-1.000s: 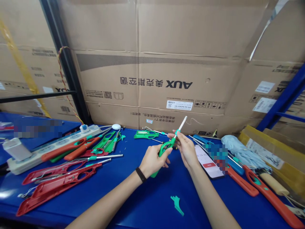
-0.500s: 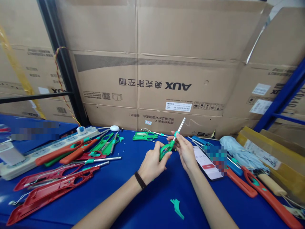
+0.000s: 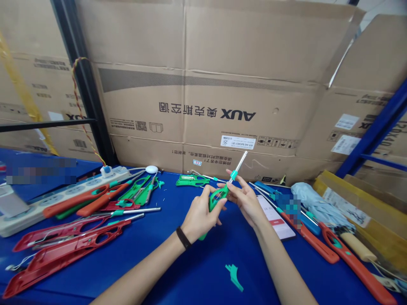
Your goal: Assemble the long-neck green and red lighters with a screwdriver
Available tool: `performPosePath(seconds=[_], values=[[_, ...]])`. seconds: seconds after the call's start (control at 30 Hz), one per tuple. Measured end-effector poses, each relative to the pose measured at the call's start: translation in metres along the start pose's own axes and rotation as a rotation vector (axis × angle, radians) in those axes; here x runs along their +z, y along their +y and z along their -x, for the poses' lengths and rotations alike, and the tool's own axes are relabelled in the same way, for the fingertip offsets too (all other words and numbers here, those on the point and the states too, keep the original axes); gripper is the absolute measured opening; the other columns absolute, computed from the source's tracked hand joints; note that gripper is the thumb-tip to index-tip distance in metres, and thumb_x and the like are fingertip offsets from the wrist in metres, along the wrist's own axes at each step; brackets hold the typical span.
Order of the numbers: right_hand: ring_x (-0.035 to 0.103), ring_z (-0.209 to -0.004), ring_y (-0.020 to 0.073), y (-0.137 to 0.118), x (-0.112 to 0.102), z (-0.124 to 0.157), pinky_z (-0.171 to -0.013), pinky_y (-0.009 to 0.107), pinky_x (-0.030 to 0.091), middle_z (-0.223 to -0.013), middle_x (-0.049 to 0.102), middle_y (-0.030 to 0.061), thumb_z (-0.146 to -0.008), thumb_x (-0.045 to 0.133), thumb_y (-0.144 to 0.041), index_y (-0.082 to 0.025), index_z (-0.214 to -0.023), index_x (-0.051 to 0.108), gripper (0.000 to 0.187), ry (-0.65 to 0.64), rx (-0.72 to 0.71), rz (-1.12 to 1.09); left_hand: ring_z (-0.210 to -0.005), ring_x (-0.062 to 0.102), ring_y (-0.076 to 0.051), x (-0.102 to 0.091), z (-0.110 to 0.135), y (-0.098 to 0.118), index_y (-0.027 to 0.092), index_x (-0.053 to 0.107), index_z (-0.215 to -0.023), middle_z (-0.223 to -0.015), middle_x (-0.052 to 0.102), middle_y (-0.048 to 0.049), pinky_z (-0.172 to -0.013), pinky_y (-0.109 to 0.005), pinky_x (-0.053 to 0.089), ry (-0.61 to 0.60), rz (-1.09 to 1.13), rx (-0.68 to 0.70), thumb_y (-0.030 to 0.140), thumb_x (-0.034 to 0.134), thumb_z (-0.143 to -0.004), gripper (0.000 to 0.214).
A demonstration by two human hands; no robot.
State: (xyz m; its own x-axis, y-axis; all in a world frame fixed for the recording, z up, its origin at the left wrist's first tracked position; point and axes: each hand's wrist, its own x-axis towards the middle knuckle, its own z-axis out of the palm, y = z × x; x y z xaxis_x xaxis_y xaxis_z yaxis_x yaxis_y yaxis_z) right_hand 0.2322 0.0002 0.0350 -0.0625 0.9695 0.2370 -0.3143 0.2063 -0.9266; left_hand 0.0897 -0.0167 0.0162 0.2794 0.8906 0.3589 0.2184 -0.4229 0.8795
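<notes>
A green long-reach lighter (image 3: 218, 195) with a bare metal tube is held up over the blue table, its tip tilted up and to the right. My left hand (image 3: 202, 214) is closed around its handle, and the handle's end shows below the palm. My right hand (image 3: 244, 199) grips it near the teal collar (image 3: 234, 175) at the base of the tube; some of these fingers are hidden behind the lighter. Below both hands, a loose teal plastic piece (image 3: 234, 277) lies on the table. Farther back rest open green lighter shells (image 3: 192, 181).
Red lighter shells (image 3: 68, 254) and orange lighters (image 3: 103, 199) lie at the left beside a white power strip (image 3: 60, 195). At the right are a phone (image 3: 281, 228), more orange lighters (image 3: 359, 260) and a yellow-taped box (image 3: 352, 203). Cardboard (image 3: 197, 51) stands behind the table.
The lighter has turned slightly in my hands, and its lower handle end now shows under my left hand. My right index finger has lifted towards the collar. The view has shifted slightly.
</notes>
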Motion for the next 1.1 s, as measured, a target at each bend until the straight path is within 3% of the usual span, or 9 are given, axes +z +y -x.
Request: performPosePath(seconds=[0.4,0.6,0.8,1.1], values=[[0.069,-0.07,0.0182,0.01,0.003,-0.001,-0.069,0.027,0.053,-0.076,0.074,0.0017,-0.067,0.075,-0.039,-0.022,-0.119,0.058,0.058,0.042,-0.118,0.009,-0.039,0.062,-0.015,0.001,0.0,0.001,0.022,0.041,-0.1,-0.072,0.071,-0.0008,-0.033,-0.018,0.044,0.015,0.029,-0.03,0.045,0.053,-0.086,0.03],[0.069,-0.074,0.0193,0.01,0.006,0.001,-0.075,0.031,0.052,-0.078,0.075,0.0025,-0.069,0.074,-0.04,-0.022,-0.122,0.055,0.06,0.008,-0.14,0.02,-0.04,0.063,-0.016,-0.006,-0.002,0.002,0.02,0.057,-0.097,-0.071,0.071,-0.0021,-0.039,-0.021,0.045,0.003,-0.134,-0.001,0.047,0.049,-0.088,0.03],[0.07,-0.075,0.021,0.012,0.008,0.001,-0.084,0.037,0.049,-0.079,0.075,0.002,-0.071,0.071,-0.043,-0.023,-0.121,0.055,0.057,-0.033,-0.158,0.053,-0.038,0.061,-0.016,-0.012,-0.003,0.0,0.022,0.059,-0.112,-0.067,0.071,0.0003,-0.039,-0.021,0.045,-0.028,-0.119,0.028,0.048,0.043,-0.091,0.037],[0.069,-0.086,0.0227,0.02,0.003,-0.003,-0.092,0.04,0.045,-0.084,0.075,0.0026,-0.073,0.071,-0.043,-0.023,-0.123,0.053,0.057,-0.06,-0.156,0.055,-0.038,0.059,-0.012,-0.014,-0.003,-0.003,0.018,0.066,-0.093,-0.064,0.069,0.0015,-0.043,-0.019,0.045,-0.011,-0.216,0.076,0.046,0.039,-0.093,0.038]])
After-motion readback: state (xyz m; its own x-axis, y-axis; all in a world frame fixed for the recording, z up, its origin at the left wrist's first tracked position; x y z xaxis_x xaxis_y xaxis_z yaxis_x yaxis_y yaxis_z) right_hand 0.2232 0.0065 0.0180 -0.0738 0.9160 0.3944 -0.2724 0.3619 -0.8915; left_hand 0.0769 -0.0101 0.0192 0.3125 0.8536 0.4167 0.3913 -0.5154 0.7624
